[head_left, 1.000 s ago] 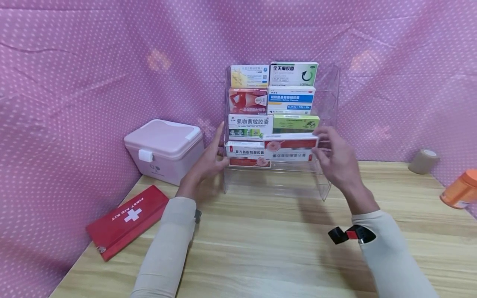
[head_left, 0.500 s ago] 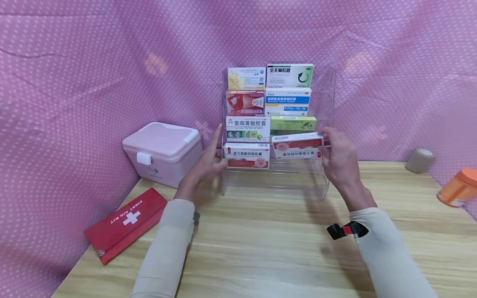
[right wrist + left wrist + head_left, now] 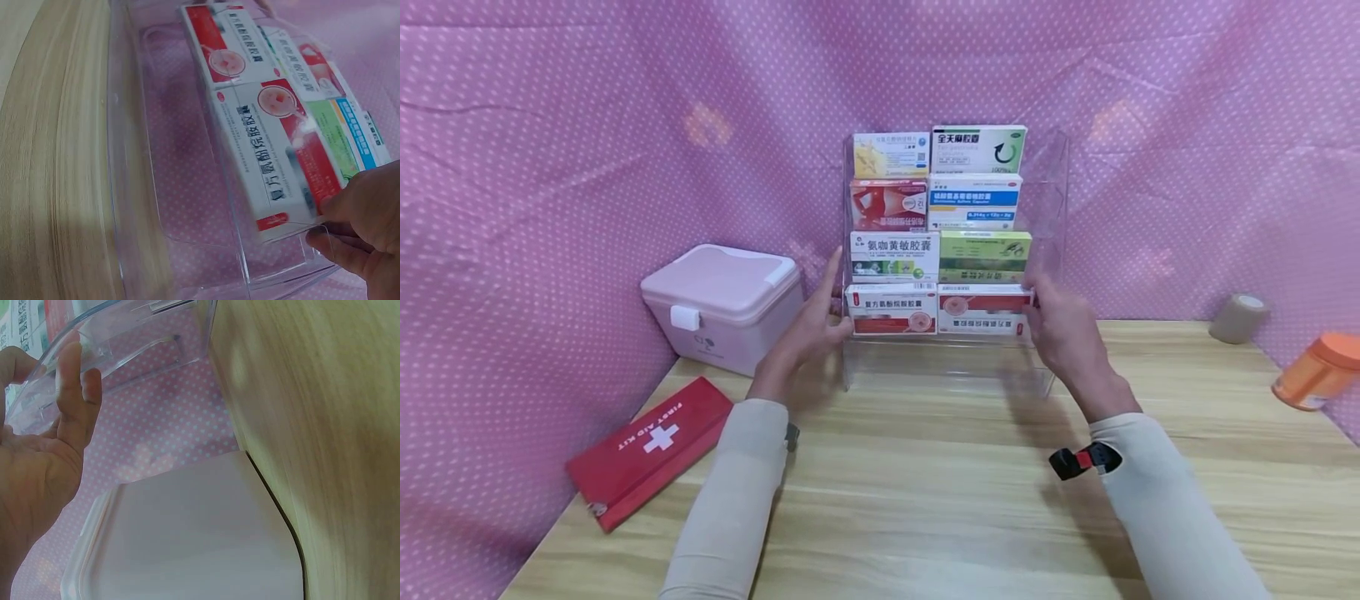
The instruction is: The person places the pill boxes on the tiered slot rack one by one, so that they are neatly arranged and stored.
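A clear acrylic display rack stands on the table, bearing medicine boxes in two columns. My right hand pinches the right end of a red-and-white medicine box, which sits in the lowest filled tier. A similar medicine box lies directly left of it. In the right wrist view, the thumb and fingers meet at the held box's corner. My left hand rests against the rack's left side, index finger extended upward. The left wrist view shows its fingers touching the clear side panel.
A pink lidded case stands left of the rack, behind a red first aid kit pouch. At right are a tan bandage roll and an orange bottle. Pink dotted cloth hangs behind the table.
My right hand has lowered the tilted red-and-white medicine box into line beside its match, and the green box above shows more fully. The left hand stays at the rack's side.
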The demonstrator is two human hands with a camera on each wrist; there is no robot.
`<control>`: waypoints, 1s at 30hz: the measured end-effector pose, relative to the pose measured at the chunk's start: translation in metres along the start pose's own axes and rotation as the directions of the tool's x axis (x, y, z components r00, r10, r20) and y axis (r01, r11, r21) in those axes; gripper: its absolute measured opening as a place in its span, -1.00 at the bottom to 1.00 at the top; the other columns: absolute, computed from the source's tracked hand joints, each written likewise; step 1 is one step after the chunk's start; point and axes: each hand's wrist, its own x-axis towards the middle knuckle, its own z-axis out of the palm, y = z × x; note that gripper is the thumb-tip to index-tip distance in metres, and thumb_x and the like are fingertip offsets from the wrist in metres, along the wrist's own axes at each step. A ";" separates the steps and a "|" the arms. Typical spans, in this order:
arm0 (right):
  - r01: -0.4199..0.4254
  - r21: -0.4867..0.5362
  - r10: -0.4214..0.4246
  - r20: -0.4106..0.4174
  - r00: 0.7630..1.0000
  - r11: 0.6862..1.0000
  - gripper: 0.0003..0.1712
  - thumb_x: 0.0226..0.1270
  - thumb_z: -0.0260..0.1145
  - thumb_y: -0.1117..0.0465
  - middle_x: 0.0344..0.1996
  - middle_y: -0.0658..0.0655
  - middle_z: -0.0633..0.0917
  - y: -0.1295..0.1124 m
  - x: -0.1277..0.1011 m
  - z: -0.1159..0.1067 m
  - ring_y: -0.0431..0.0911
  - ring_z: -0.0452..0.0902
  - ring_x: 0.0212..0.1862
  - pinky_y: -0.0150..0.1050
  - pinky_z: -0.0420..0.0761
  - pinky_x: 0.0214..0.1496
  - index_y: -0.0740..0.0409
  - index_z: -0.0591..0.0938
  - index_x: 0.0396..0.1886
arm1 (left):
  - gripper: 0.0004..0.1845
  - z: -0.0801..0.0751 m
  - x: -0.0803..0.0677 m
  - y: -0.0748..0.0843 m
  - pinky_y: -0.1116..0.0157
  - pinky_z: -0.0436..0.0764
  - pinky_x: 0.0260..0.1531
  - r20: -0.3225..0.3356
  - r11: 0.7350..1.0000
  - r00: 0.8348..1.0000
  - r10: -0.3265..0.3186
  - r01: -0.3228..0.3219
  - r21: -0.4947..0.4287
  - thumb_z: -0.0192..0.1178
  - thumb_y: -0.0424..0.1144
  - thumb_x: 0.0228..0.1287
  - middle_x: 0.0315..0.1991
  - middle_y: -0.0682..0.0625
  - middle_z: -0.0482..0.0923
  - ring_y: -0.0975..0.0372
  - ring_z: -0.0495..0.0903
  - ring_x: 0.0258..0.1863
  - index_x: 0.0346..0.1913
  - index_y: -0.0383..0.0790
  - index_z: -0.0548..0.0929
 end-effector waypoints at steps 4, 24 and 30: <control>-0.021 -0.028 0.022 0.038 0.999 0.999 -0.72 0.55 0.27 0.34 0.15 0.45 0.66 -0.004 -0.002 0.002 0.39 0.67 0.08 0.32 0.72 0.07 0.27 0.58 0.18 | 0.30 -0.001 0.000 -0.003 -0.20 0.47 0.45 -0.003 1.000 1.000 0.009 -0.009 -0.009 0.22 -0.48 0.31 0.79 -0.11 -0.07 -0.07 0.50 0.26 0.71 0.59 -0.38; -0.030 -0.036 0.032 0.055 0.998 0.999 -0.53 0.46 0.33 0.35 0.12 0.41 0.44 -0.009 -0.007 0.006 0.24 0.59 -0.12 0.08 0.68 -0.18 0.32 0.52 0.31 | 0.28 0.001 0.001 -0.007 -0.15 0.61 0.31 -0.003 1.000 1.000 0.024 -0.024 -0.011 0.22 -0.46 0.35 0.67 -0.22 0.20 -0.06 0.54 0.25 0.69 0.65 -0.36; -0.029 -0.029 0.030 0.051 0.998 0.999 -0.54 0.45 0.33 0.36 0.13 0.42 0.44 -0.011 -0.007 0.004 0.28 0.59 -0.08 0.11 0.68 -0.16 0.31 0.53 0.30 | 0.32 -0.001 0.001 -0.006 -0.15 0.58 0.36 -0.007 1.000 1.000 0.026 -0.026 -0.009 0.23 -0.45 0.34 0.67 -0.21 0.20 -0.05 0.53 0.28 0.59 0.86 -0.39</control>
